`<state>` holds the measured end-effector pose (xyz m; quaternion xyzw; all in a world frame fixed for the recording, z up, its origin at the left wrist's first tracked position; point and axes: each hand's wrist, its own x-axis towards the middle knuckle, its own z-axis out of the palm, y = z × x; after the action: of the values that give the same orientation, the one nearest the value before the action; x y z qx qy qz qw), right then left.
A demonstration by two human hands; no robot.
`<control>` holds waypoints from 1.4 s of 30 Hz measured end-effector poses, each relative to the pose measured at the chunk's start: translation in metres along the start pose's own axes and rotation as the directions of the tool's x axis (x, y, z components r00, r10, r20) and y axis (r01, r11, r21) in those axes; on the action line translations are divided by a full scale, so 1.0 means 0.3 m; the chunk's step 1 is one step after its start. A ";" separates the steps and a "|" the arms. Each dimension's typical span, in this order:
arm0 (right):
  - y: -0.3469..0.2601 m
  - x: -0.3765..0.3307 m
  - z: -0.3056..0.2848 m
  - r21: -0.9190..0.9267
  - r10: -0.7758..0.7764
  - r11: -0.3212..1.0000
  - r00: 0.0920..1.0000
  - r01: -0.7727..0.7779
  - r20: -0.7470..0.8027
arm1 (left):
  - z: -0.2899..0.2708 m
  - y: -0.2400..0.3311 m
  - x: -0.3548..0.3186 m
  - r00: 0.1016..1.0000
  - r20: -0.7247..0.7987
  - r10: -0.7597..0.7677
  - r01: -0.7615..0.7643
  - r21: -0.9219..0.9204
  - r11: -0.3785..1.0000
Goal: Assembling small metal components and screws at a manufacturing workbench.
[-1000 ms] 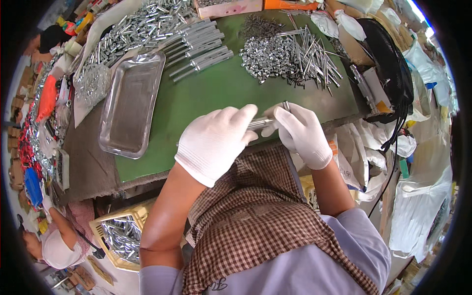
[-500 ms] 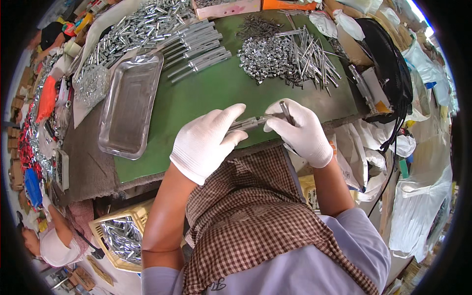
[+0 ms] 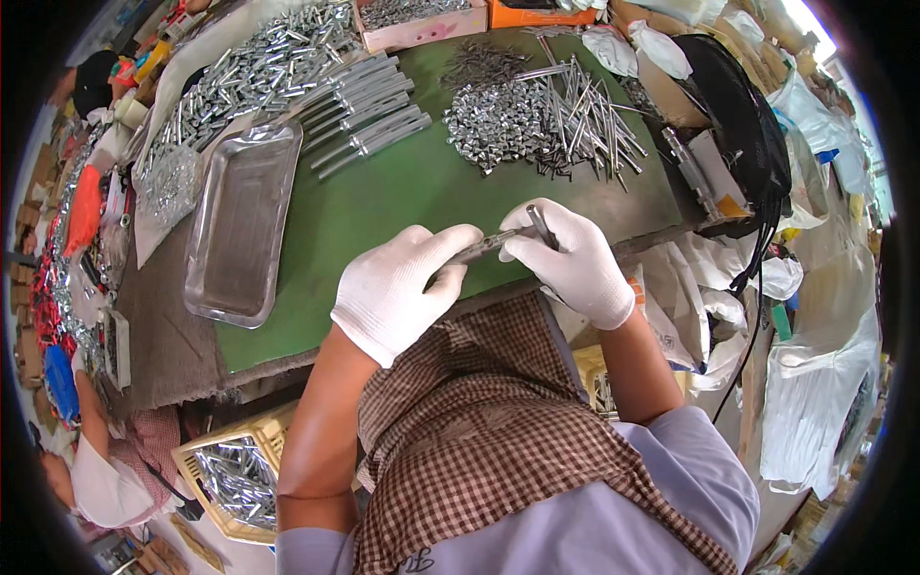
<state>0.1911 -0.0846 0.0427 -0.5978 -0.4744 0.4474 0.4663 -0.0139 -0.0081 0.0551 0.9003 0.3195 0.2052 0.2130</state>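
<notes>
In front of me over the green table top [image 3: 383, 216], my gloved left hand [image 3: 402, 283] is closed around a slim silver metal tube [image 3: 476, 251]. Its far end points toward my right hand [image 3: 572, 264], also gloved, whose fingers pinch a short metal rod [image 3: 541, 226] that sticks up between thumb and forefinger. A thin metal end [image 3: 513, 235] bridges the gap between both hands; whether it is joined to the tube I cannot tell. Ahead lie a pile of small silver cone-like nuts [image 3: 494, 125] and a heap of long thin metal rods [image 3: 599, 120].
A steel tray [image 3: 233, 230] lies at the left. Behind it are a row of tubes with rods in them [image 3: 369, 120] and a big heap of metal tubes [image 3: 259, 77]. Dark small pins [image 3: 484, 62] lie at the back. A yellow crate [image 3: 216, 498] stands below; a person [image 3: 110, 479] works at far left.
The view has shifted slightly, so the table things sit a little further left. My left fingers have drawn closer around the tube. My right hand still pinches the rod.
</notes>
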 end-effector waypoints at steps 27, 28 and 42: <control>0.015 0.253 -0.112 -0.745 -0.570 0.416 0.788 0.522 0.234 | 0.064 0.067 0.032 0.952 0.208 -0.226 0.173 0.244 0.954; 0.016 0.203 -0.095 -0.669 -0.528 0.522 0.816 0.530 0.235 | 0.065 0.062 0.033 0.954 0.204 -0.221 0.171 0.240 0.956; 0.028 0.144 -0.071 -0.710 -0.532 0.598 0.847 0.372 -0.004 | 0.083 0.053 0.018 0.975 0.131 -0.182 0.150 0.223 0.963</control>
<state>0.2195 -0.0458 0.0340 -0.6300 -0.6878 0.0383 0.3585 0.0103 -0.0221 0.0440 0.9007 0.3969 0.0832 0.1560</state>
